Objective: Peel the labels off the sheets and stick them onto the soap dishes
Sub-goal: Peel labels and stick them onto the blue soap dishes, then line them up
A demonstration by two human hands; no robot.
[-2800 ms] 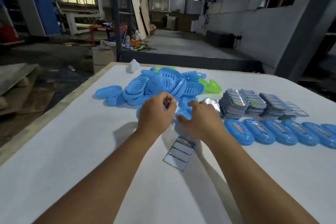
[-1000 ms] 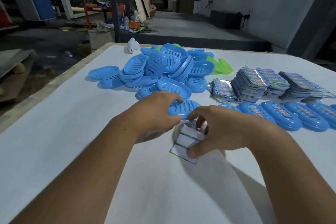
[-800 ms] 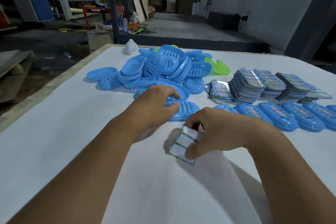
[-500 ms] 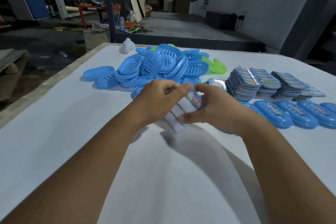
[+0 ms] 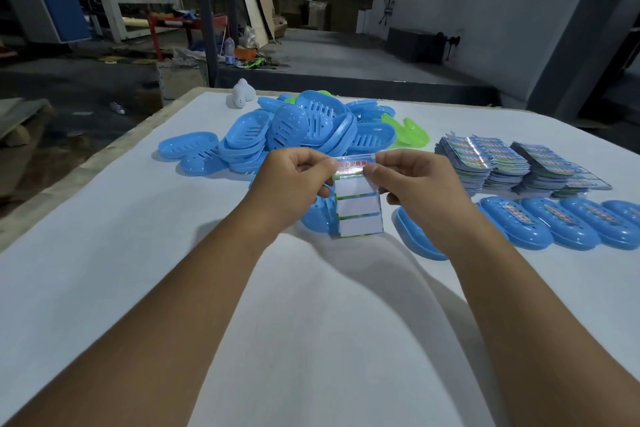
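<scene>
I hold a label sheet (image 5: 358, 206) upright above the white table (image 5: 138, 253). Three of its lower slots are bare white; one colourful label (image 5: 351, 166) is left at the top. My left hand (image 5: 292, 185) pinches the sheet's upper left edge. My right hand (image 5: 420, 187) pinches the top label at its right end. Beneath the sheet lie two blue soap dishes (image 5: 317, 218), one of them (image 5: 415, 236) under my right wrist. A row of labelled blue dishes (image 5: 516, 222) runs off to the right.
A heap of unlabelled blue soap dishes (image 5: 294, 135) with green ones (image 5: 408, 135) sits at the back. Stacks of label sheets (image 5: 485, 159) stand at the right. A small white object (image 5: 242, 94) is near the far left corner. The table's left edge borders the workshop floor.
My right hand picked the sheet up off the table, and both hands raised it in front of me. My left hand left the blue dish and now pinches the sheet.
</scene>
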